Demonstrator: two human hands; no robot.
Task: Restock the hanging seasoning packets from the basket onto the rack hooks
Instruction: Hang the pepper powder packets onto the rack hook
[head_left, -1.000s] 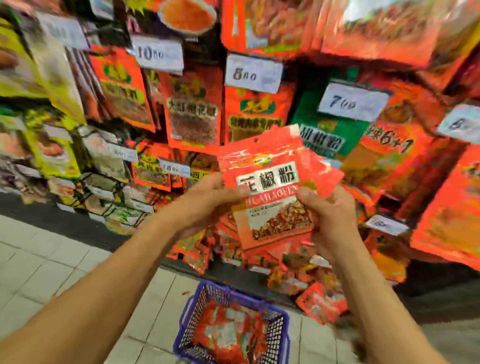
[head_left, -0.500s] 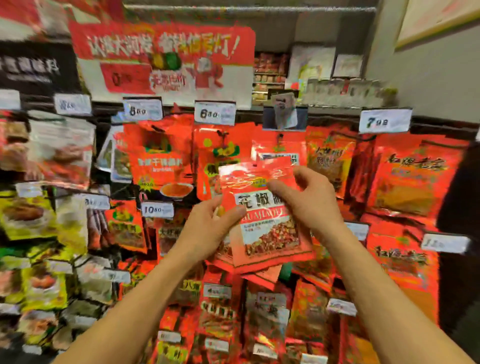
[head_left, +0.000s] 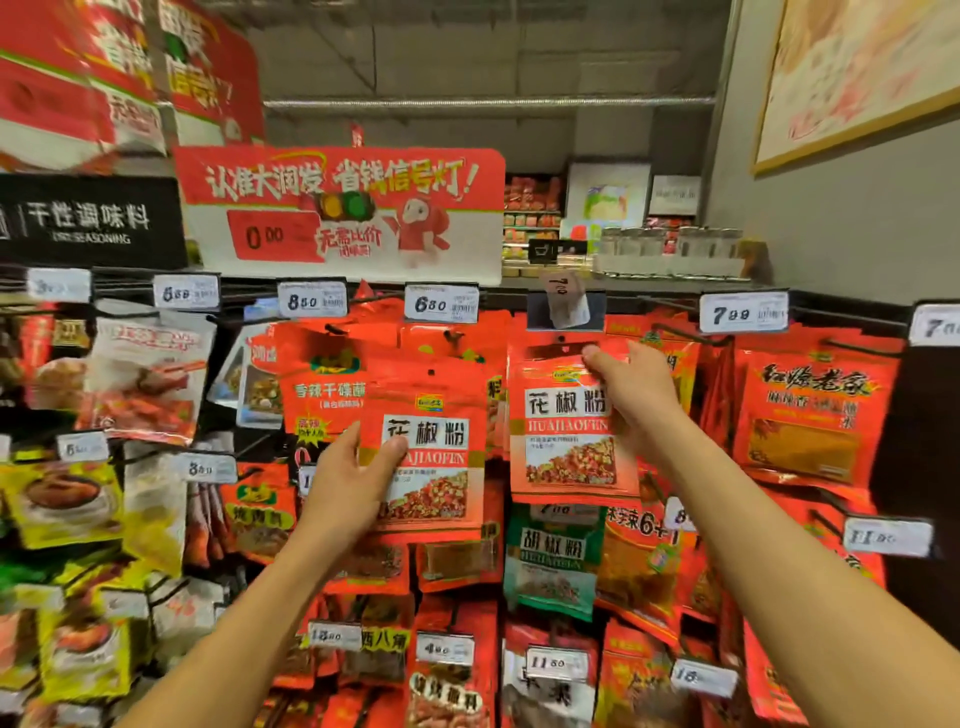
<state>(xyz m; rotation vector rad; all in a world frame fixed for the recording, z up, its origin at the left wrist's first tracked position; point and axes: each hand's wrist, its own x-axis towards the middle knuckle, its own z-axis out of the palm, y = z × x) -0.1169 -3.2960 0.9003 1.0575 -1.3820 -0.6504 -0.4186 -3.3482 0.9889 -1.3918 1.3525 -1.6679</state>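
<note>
My left hand (head_left: 353, 483) grips a red seasoning packet (head_left: 431, 462) by its left edge, thumb across the front, in front of the rack's middle. My right hand (head_left: 636, 389) pinches the top right of a second, identical red packet (head_left: 566, 426) and holds it up at a rack hook (head_left: 563, 340) under a bent price tag (head_left: 563, 301). The packet's hang hole sits right at the hook; I cannot tell whether it is threaded on. The basket is out of view.
The rack is packed with hanging packets: red ones (head_left: 810, 415) to the right, a green one (head_left: 553, 556) below, yellow ones (head_left: 62, 499) at the left. Price tags (head_left: 441, 304) stick out on hook ends. A red promo sign (head_left: 343, 208) stands above.
The view rose from the basket and floor to the rack's top row. The packets I held together are now split, one in each hand, the right one raised to a hook.
</note>
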